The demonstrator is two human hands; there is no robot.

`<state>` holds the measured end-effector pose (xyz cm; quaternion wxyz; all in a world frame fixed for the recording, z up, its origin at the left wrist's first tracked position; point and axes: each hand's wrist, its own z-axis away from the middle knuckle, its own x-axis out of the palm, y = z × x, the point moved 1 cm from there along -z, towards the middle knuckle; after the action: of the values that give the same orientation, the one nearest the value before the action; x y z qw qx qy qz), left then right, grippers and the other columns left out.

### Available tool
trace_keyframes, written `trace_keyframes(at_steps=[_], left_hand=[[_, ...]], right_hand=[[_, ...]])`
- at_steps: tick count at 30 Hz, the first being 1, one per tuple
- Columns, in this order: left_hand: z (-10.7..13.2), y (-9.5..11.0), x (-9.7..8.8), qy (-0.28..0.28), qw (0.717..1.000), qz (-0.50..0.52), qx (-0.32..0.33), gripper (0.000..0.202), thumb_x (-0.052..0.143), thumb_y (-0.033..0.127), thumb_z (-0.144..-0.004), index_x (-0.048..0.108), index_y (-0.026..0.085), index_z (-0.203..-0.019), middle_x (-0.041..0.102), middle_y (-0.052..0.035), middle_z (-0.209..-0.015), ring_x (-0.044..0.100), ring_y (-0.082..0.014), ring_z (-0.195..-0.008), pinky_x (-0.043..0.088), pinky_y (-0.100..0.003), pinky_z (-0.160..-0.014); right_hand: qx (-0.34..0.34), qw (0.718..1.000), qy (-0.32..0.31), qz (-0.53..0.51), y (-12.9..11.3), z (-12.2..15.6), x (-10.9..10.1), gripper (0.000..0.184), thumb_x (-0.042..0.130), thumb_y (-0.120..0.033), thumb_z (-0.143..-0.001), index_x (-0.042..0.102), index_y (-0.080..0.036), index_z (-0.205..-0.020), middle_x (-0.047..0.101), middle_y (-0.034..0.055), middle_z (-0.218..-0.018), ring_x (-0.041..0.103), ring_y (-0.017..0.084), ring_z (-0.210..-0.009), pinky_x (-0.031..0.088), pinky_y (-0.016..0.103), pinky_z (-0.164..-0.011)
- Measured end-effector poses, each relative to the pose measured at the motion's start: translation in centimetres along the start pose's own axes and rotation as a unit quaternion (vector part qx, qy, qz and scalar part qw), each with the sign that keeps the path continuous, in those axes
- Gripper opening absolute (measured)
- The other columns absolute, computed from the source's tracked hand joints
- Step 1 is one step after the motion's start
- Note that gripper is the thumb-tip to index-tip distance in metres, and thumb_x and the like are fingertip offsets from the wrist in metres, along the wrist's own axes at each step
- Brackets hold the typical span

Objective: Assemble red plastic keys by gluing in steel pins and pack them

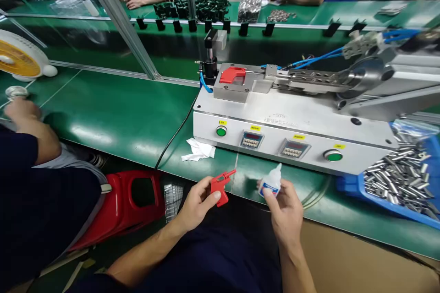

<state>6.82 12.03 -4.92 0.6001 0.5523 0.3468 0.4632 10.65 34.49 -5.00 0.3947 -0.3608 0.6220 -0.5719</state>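
Between the thumb and fingers of my left hand (197,203) is a small red plastic gun-shaped part (219,188), its thin barrel pointing up and right. My right hand (287,210) grips a small white squeeze bottle (271,181) with a blue and red label, its narrow nozzle tilted upward. The two things are apart, both held over the front edge of the green bench. Behind them, a second red gun-shaped part (232,74) lies in the metal fixture (230,92) of a white bench machine (292,128) with green buttons and counters.
A crumpled white tissue (198,149) lies left of the machine's front. At right, a blue bin (357,192) holds many metal tubes (400,171). A co-worker's arm (37,132) and a red stool (117,201) are at left. Black parts (206,7) line the far bench.
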Motion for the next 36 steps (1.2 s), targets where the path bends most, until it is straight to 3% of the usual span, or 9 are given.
trace_keyframes(at_steps=[3,6,10,17,29,36], left_hand=[[-1.1,0.2,0.5,-0.020,1.000,0.006,-0.003,0.043,0.074,0.057,-0.096,0.072,0.017,-0.110,0.070,-0.0041,-0.092,0.062,-0.0176,-0.079,0.054,-0.027,-0.075],[-2.1,0.4,1.2,-0.046,0.999,0.021,-0.005,0.040,0.075,0.052,-0.097,0.070,0.018,-0.117,0.072,-0.0044,-0.096,0.063,-0.0171,-0.080,0.054,-0.027,-0.075],[-2.9,0.9,2.0,-0.052,0.999,0.008,-0.010,0.037,0.072,0.052,-0.099,0.071,0.016,-0.111,0.070,-0.0033,-0.089,0.060,-0.0156,-0.075,0.052,-0.024,-0.069],[-2.7,1.4,2.5,-0.021,0.999,-0.017,-0.019,0.037,0.069,0.053,-0.101,0.072,0.016,-0.106,0.069,-0.0021,-0.082,0.060,-0.0154,-0.071,0.051,-0.024,-0.065],[-2.9,1.7,3.1,-0.028,0.999,-0.041,-0.013,0.034,0.067,0.049,-0.103,0.073,0.016,-0.105,0.069,-0.0017,-0.080,0.062,-0.0152,-0.069,0.051,-0.024,-0.066],[-2.7,1.8,3.1,-0.028,0.998,-0.051,-0.013,0.028,0.067,0.043,-0.104,0.072,0.017,-0.107,0.067,-0.0003,-0.080,0.059,-0.0143,-0.069,0.049,-0.023,-0.067]], right_hand=[[0.019,0.996,0.040,-0.071,-0.6,0.4,-0.5,0.038,0.080,-0.058,-0.090,0.070,-0.022,-0.092,0.064,0.0006,-0.074,0.061,0.017,-0.068,0.052,0.031,-0.067],[0.039,0.987,0.056,-0.143,-1.0,0.0,-0.8,0.043,0.081,-0.061,-0.089,0.068,-0.021,-0.084,0.053,-0.0021,-0.064,0.049,0.014,-0.059,0.043,0.028,-0.057],[0.060,0.979,0.071,-0.181,-1.3,-0.7,-1.3,0.043,0.084,-0.061,-0.086,0.072,-0.021,-0.095,0.047,-0.0043,-0.062,0.042,0.012,-0.055,0.036,0.026,-0.053],[0.097,0.963,0.106,-0.229,-1.4,-1.6,-0.8,0.043,0.088,-0.059,-0.079,0.070,-0.022,-0.089,0.050,-0.0037,-0.071,0.037,0.009,-0.053,0.038,0.026,-0.052],[0.078,0.970,0.114,-0.200,-1.3,-1.6,-0.2,0.035,0.081,-0.052,-0.088,0.066,-0.021,-0.087,0.055,-0.0042,-0.067,0.042,0.008,-0.047,0.036,0.024,-0.048],[0.040,0.984,0.128,-0.119,-1.3,-1.4,0.2,0.034,0.082,-0.049,-0.086,0.065,-0.020,-0.085,0.053,-0.0050,-0.061,0.044,0.009,-0.044,0.038,0.024,-0.044]])
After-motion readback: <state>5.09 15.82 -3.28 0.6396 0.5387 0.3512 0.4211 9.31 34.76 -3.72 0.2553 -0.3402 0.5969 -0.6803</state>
